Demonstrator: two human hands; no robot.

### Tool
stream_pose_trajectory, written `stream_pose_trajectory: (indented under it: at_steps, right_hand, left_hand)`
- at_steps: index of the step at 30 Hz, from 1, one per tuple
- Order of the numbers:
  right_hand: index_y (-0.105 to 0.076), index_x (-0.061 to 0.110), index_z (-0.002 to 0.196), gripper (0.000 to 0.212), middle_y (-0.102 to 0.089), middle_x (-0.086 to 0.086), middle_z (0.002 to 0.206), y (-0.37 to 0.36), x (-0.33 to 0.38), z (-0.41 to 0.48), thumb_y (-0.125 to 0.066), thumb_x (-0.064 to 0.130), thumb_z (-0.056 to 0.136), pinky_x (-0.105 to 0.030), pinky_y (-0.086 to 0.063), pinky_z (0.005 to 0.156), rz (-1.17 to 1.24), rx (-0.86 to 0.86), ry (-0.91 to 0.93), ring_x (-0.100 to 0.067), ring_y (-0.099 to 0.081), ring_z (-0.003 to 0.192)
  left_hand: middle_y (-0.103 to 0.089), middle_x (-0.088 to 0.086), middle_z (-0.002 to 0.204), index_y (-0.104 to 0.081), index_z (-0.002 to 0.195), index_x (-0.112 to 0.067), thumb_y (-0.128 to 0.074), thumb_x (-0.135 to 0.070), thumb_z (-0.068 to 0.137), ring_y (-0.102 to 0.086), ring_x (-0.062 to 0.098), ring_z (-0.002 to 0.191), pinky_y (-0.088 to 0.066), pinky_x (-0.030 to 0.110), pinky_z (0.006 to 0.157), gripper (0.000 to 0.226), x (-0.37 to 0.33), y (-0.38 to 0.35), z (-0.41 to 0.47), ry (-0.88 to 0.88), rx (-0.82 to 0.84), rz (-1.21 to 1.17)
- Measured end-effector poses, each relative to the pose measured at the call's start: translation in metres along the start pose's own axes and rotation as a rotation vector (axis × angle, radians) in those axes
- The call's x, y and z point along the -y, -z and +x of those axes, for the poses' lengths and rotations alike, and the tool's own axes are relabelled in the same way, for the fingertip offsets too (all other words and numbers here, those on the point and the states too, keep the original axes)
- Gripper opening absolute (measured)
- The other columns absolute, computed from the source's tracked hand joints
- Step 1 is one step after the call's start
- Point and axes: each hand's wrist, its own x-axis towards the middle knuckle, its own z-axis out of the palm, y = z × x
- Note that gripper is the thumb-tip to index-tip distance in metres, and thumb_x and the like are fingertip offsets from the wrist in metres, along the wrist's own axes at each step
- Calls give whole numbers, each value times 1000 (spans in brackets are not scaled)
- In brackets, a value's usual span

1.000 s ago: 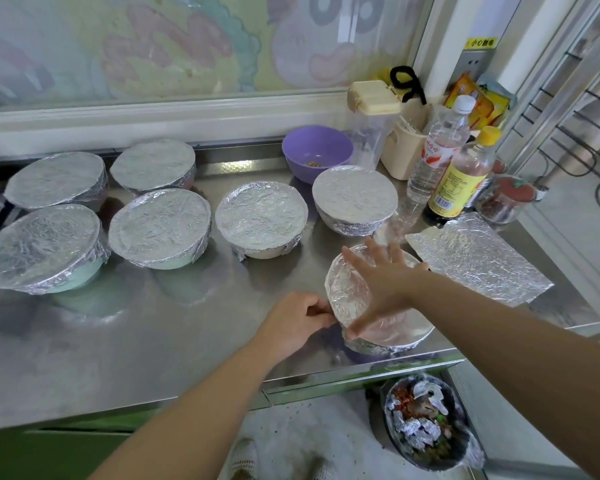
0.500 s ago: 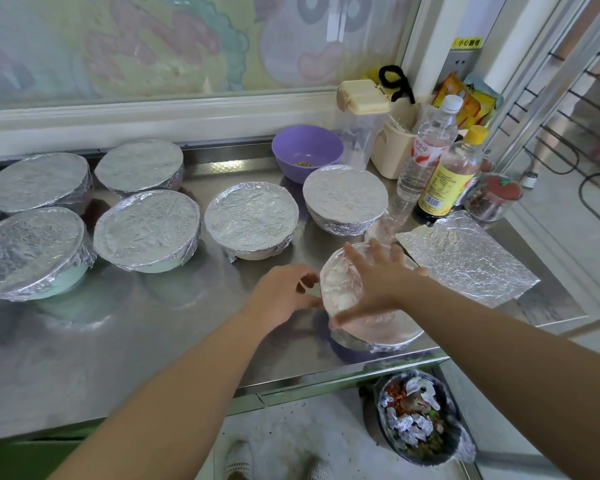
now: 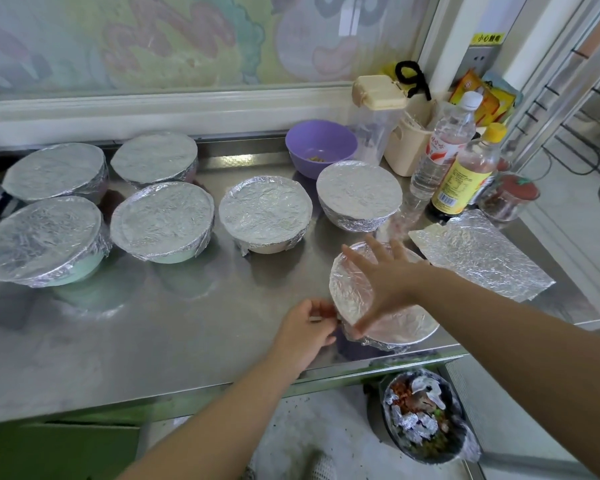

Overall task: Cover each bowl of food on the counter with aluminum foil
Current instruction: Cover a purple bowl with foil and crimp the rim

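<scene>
Six bowls (image 3: pixel 264 216) are wrapped. The seventh bowl (image 3: pixel 371 342) sits at the desk's (image 3: pixel 153 323) near edge: right hand (image 3: pixel 385 282) flat on its foil (image 3: pixel 409 327), fingers spread, while left hand (image 3: pixel 305 330) fingers pinch the foil at the left rim. Left to do: this crimp, then the open purple bowl (image 3: pixel 321 147) using the spare sheet (image 3: pixel 482 254).

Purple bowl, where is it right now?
In the head view, the purple bowl sits at the back of the counter, right of centre, just behind a foil-covered bowl and left of the clear jug.
</scene>
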Motion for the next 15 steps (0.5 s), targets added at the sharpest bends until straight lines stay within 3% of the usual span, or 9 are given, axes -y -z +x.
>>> stream_pose_trajectory:
  at_steps: [4,8,11,15]
  right_hand:
    - [31,55,146,154,38,5,160,-1,0,-1,-78,87,41,-87,-7,104,-11,-19,-9,-45,31,146]
    - [30,55,146,154,39,5,160,-1,3,-2,-78,87,41,-87,-7,104,-11,-22,-17,-45,32,146]
    - [30,54,147,155,40,4,160,0,3,-2,-78,87,41,-87,-6,104,-12,-20,-20,-45,33,145]
    - [31,52,147,154,41,4,159,0,4,-2,-78,85,43,-87,-4,103,-5,-12,-23,-45,33,145]
  left_hand:
    - [-73,-4,100,-64,103,-21,-68,-5,88,-71,6,88,-57,22,76,22,9,-4,-6,-194,-55,150]
    - [-69,-6,100,-61,98,-26,-71,-10,88,-68,3,85,-54,15,70,21,9,-5,0,-309,-137,326]
    - [-71,-5,89,-61,97,-26,-69,-11,86,-67,7,75,-47,13,58,21,5,-7,3,-259,-144,303]
    - [-65,8,78,-56,106,-9,-53,6,87,-56,10,53,-42,21,50,24,1,-6,7,-21,-30,-5]
